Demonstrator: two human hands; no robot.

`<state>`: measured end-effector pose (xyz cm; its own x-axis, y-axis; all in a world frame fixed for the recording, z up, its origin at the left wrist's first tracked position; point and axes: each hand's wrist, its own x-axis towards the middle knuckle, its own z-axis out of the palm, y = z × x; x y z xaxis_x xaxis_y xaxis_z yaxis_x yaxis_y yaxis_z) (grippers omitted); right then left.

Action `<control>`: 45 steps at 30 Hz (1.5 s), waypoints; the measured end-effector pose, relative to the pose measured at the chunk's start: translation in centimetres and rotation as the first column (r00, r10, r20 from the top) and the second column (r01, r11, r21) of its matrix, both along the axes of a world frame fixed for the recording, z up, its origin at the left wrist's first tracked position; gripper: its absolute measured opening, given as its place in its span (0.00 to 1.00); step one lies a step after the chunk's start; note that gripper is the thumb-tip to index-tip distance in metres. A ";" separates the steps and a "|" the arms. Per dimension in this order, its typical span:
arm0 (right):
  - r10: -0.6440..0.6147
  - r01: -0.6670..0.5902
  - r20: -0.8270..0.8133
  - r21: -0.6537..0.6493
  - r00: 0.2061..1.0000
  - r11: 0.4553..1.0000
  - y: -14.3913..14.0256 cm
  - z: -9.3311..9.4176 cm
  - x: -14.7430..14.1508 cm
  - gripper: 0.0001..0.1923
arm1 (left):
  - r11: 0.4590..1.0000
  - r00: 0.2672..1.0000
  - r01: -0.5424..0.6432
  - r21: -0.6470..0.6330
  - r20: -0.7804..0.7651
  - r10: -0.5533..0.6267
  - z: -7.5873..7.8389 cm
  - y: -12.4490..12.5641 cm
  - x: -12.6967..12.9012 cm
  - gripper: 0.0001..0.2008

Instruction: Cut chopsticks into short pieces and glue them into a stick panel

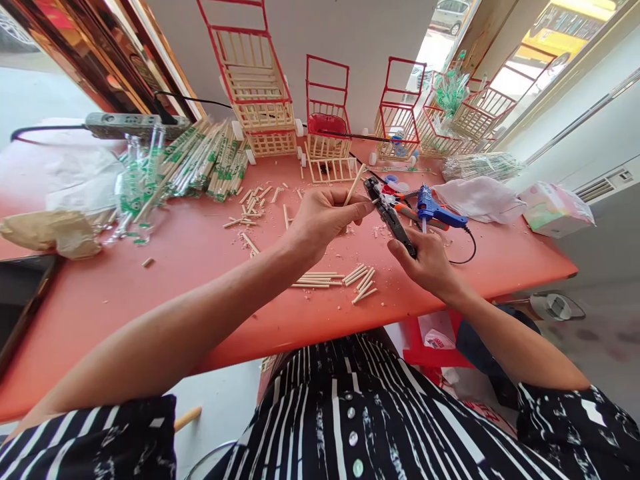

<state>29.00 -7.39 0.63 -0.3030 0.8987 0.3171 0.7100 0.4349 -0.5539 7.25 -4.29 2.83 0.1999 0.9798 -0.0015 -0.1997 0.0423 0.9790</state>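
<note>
My left hand (327,217) pinches a thin wooden stick (355,184), its far end pointing up and away from me. My right hand (425,257) is closed round the near end of a black hand tool (393,217) with long jaws, perhaps a cutter; its exact kind I cannot make out. The left fingertips are close against the upper part of this tool. Just beyond the right hand lie a blue glue gun (440,212) and an orange-handled tool (425,217). Short cut sticks (361,277) and longer cut sticks (317,280) lie below the hands.
Small stick carts with red frames, including a tall cart (257,87) and a smaller cart (327,120), stand along the back. Wrapped stick bundles (200,160) and a power strip (130,125) lie left. A tissue pack (557,208) sits at the right of the red table (200,300).
</note>
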 end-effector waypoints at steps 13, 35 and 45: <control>-0.090 0.086 0.051 0.068 0.995 0.994 -0.4 -0.8 0.5 0.30 | 0.996 1.000 -0.011 0.084 0.006 0.011 -1.4 0.4 0.8 0.06; 0.007 -0.004 0.011 -0.236 1.000 0.972 0.2 0.7 0.9 0.38 | 0.989 1.000 0.007 0.146 0.008 -0.008 -1.9 1.3 0.9 0.15; 0.043 -0.038 0.007 -0.346 0.999 0.938 0.0 1.4 1.9 0.46 | 0.987 0.989 0.101 0.126 0.094 -0.113 -1.4 0.7 0.7 0.16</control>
